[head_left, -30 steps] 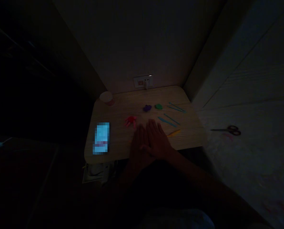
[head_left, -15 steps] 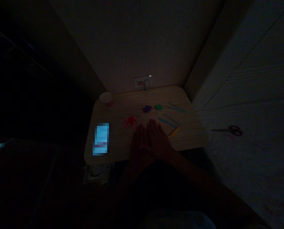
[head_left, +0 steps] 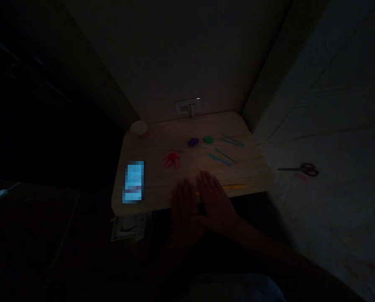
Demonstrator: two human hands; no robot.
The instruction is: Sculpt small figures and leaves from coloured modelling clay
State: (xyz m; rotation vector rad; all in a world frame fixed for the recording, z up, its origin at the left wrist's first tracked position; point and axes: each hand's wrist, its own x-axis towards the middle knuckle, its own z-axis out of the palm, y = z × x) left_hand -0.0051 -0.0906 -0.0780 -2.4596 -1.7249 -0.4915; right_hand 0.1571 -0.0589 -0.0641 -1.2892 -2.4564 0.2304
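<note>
Both palms lie flat near the front edge of a small wooden table (head_left: 156,176). Under them runs a long, thin roll of orange-yellow modelling clay (head_left: 236,187), showing between the hands and out past the right one. My left hand (head_left: 186,209) has its fingers stretched forward over the roll's left part. Beside it, thumbs close together, my right hand (head_left: 217,203) presses on the roll with straight fingers. Beyond the hands sit a red clay figure with several legs (head_left: 172,157), a purple clay lump (head_left: 193,142) and a green clay lump (head_left: 208,139).
Thin blue modelling tools (head_left: 219,159) lie on the table's right side. A lit phone (head_left: 133,182) is at the left, with a pale tub (head_left: 139,128) behind it. Scissors (head_left: 307,169) rest on the pale surface to the right. A wall socket (head_left: 187,108) holds a plug. The room is dark.
Both hands have slid back toward the table's front edge. The clay roll came with them; it now lies nearly parallel to that edge instead of slanting at the right.
</note>
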